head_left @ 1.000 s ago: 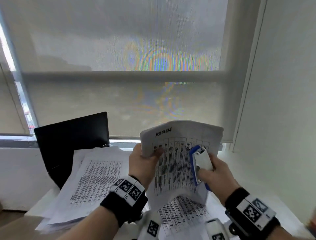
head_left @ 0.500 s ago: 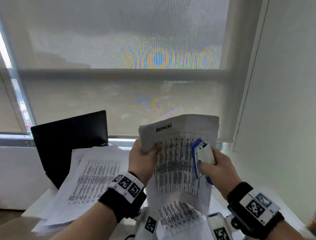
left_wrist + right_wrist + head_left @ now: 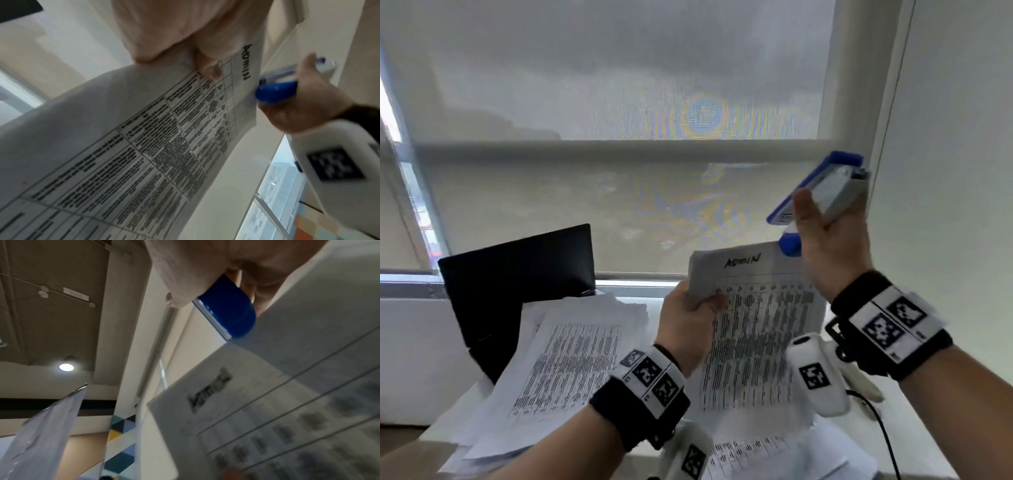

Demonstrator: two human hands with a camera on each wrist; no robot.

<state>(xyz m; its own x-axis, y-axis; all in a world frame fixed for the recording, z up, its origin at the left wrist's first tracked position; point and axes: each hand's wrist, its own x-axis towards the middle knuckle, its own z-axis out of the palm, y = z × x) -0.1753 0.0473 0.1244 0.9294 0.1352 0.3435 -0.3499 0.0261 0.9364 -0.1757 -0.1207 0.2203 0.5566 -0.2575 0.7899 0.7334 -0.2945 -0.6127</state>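
R hand point(image 3: 828, 246) w/ stapler point(image 3: 835, 185) at top-R corner of sheets point(image 3: 756, 342) in L hand point(image 3: 685, 329)

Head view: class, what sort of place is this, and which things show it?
Most likely an office: a black laptop, loose stacks of printed tables, and a blue stapler gripped in the right hand at the corner of a sheet marked ADMIN.

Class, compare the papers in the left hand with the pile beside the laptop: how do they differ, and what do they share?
The held papers are raised upright, gripped by the left hand; the pile lies flat, untouched. The held papers bear a handwritten "ADMIN"; the pile shows none. The pile is fanned loosely; the held papers look squared. Both are white sheets of dense black print.
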